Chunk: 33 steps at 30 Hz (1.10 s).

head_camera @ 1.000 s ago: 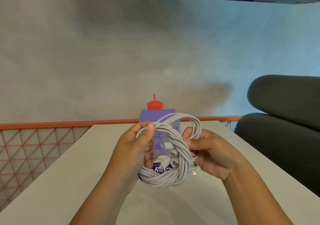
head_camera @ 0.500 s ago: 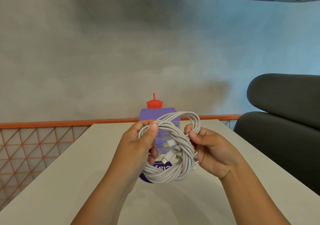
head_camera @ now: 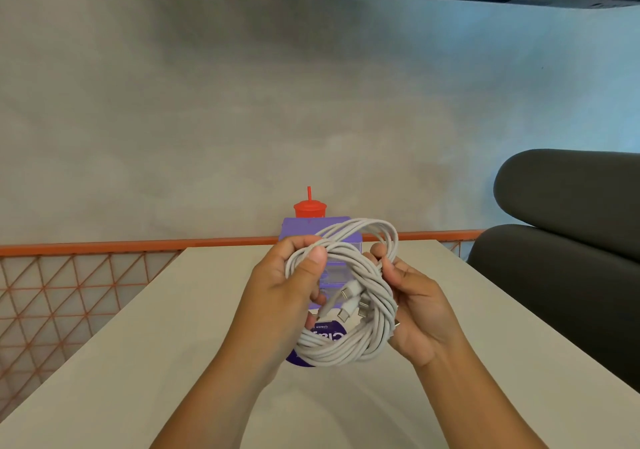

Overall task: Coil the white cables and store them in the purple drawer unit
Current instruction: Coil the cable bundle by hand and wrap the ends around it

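Pale tabletop [head_camera: 138, 362] under the purple drawer unit [head_camera: 301, 230]. Just in front of that unit, lifted: coil of white cables [head_camera: 332, 355], clasped on one side by the left hand [head_camera: 277, 296], thumb across strands, pinched on the other by the right hand [head_camera: 422, 310]. Behind the unit, red straw cup [head_camera: 310, 208].

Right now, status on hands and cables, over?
Left hand grips the coiled cables on their left, right hand pinches their right. Held over table, not yet stored. Drawer unit right behind them, front mostly hidden; red cup beyond.
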Tool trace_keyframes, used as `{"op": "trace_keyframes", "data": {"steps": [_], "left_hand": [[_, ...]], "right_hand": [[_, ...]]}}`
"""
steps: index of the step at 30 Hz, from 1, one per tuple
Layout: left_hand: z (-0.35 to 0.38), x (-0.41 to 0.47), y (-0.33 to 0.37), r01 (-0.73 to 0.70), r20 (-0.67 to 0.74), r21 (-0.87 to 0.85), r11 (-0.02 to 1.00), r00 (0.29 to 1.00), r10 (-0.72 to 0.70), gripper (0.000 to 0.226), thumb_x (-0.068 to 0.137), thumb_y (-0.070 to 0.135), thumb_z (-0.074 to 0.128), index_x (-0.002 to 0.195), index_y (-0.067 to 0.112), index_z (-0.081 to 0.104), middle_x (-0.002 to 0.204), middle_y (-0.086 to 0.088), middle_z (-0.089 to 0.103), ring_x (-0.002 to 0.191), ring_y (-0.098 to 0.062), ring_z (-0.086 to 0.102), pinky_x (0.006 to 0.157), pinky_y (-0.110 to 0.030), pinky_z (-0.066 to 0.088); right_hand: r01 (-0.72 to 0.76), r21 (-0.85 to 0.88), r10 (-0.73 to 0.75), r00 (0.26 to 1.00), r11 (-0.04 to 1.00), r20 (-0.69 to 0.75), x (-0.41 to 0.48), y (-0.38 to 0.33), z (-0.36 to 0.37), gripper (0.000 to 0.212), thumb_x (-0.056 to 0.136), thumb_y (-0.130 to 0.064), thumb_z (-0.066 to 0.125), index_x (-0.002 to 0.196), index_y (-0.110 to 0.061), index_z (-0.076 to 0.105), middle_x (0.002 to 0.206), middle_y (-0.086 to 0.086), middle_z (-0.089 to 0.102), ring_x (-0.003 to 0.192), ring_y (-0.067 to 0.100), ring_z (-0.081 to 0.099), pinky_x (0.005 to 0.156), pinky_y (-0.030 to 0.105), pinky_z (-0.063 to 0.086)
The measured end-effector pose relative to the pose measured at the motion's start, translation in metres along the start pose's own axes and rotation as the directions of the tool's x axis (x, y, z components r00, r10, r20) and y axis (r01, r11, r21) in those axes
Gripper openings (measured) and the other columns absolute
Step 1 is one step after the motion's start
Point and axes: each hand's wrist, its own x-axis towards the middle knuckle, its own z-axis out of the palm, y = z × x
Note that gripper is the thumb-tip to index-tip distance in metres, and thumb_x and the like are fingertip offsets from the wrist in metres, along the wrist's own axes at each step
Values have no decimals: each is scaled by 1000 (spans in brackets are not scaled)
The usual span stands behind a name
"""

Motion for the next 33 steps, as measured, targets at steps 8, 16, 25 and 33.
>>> {"op": "trace_keyframes", "data": {"steps": [8, 16, 25, 33], "left_hand": [[5, -7, 6, 8, 99, -69, 998, 995, -1, 14, 91, 25, 51, 86, 28, 64, 60, 6, 62, 54, -11, 58, 48, -22, 47], [16, -11, 4, -67, 43, -164, 984, 996, 75, 11, 89, 16, 52, 93, 22, 59, 50, 11, 56, 44, -3, 49, 46, -15, 44], [18, -10, 0, -137, -79, -100, 985, 988, 130, 13, 91, 16, 52, 91, 28, 58, 46, 5, 53, 38, -9, 46, 38, -18, 41], [9, -3, -8, -194, -319, -6, 981, 930, 182, 12, 90, 23, 54, 91, 35, 56, 67, -2, 55, 48, -8, 50, 40, -13, 39]], "right_hand": [[-183, -222, 169, 982, 958, -80, -9, -14, 9, 58, 42, -8, 90, 92, 4, 66, 75, 17, 63, 61, 21, 61, 58, 30, 56], [-350, -223, 359, 933, 910, -3, -10, -11, 13, 28, 51, -10, 84, 71, -2, 65, 73, 15, 63, 53, 19, 61, 51, 25, 56], [-362, -633, 198, 928, 684, -316, -18, -20, 23, 31, 83, -14, 45, 71, -11, 74, 81, 13, 66, 81, 27, 58, 97, 52, 40], [15, -928, -407, 901, 371, -148, -18, -34, 41, 25, 78, -17, 63, 95, -35, 59, 91, -13, 58, 76, -1, 54, 75, 24, 45]]}}
